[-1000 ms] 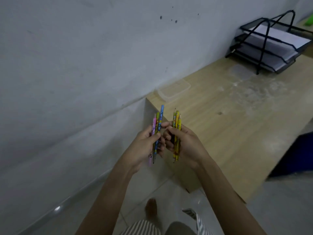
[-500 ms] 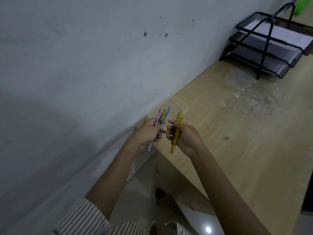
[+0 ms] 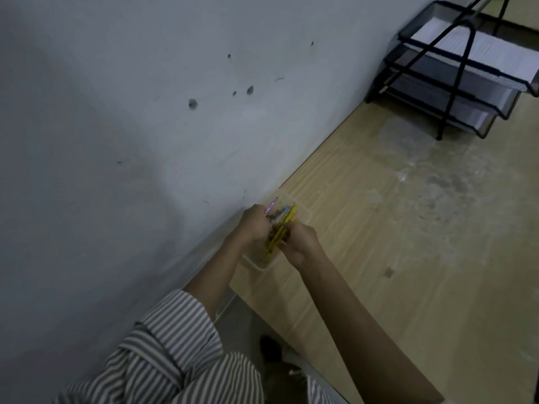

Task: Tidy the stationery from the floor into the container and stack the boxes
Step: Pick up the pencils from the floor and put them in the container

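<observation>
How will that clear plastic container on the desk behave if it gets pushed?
The clear plastic container looks thin and shallow, so probably light and flexible. Low-walled, it should slide rather than tip on the smooth wooden desk.

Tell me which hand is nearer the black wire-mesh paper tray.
Right. The right hand, gripping yellow pencils, is on the side towards the black wire-mesh paper tray; the left hand lies farther off, by the grey wall.
</observation>
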